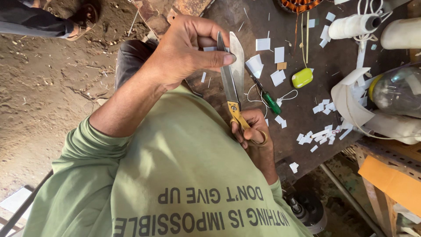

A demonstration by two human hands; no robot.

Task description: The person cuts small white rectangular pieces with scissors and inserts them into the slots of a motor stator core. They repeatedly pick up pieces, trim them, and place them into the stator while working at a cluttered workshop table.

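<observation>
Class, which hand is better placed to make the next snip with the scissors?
Right hand: it already holds the scissors by their yellow handles. The left hand pinches white paper by the blades.

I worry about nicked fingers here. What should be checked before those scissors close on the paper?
1. Right hand grip on the yellow-handled scissors: ok, fingers are through the handle loop.
2. Blades parted: ok, a narrow gap shows between them.
3. White paper piece held firmly: ok, the left hand pinches it beside the blades.
4. Left thumb clear of the blades: not ok, its tip rests against a blade.
5. Paper seated between the blades: cannot tell, the hand hides that edge.
</observation>
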